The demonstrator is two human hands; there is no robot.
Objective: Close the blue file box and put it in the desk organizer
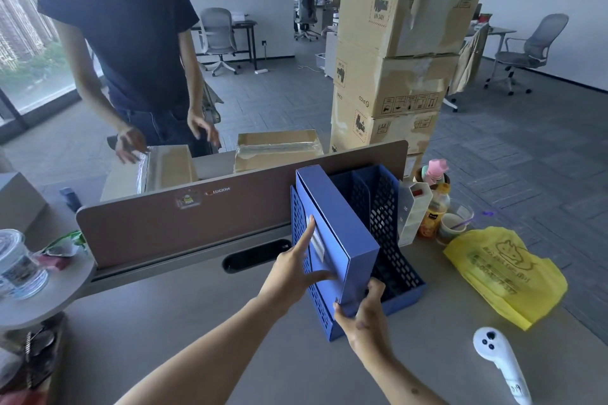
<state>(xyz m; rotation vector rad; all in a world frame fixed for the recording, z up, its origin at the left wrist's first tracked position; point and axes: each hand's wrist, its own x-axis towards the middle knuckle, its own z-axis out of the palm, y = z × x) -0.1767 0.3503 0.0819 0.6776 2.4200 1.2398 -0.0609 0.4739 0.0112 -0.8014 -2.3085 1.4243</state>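
Grey office desk (184, 332) fills the foreground, fenced at the back by a brown divider panel (184, 223), with grey carpet, swivel chairs and a tall stack of cardboard cartons (391, 62) beyond it. Against that panel, toward its right end, stands the blue perforated plastic desk organizer (388, 220). A closed blue cardboard file box (339, 233) sits upright on its narrow edge in the organizer's leftmost compartment, its top leaning back toward the panel and its near lower corner sticking out past the organizer's front.

The left hand (289, 276) lies against the box's white-labelled spine, index finger stretched up along the label, the other fingers spread and pressed flat to the spine lower down. The right hand (365, 316) grips the box's near bottom corner, thumb on the left side and fingers curled up around the right face.

Right of the organizer are a white drawer unit (413, 210), a bottle of orange drink (434, 210), a clear cup (455, 223) and a crumpled yellow plastic bag (506, 273); a white handheld controller (500, 362) lies nearer the viewer. Behind the panel another person in a dark T-shirt (128, 39) reaches over a taped carton (164, 168)
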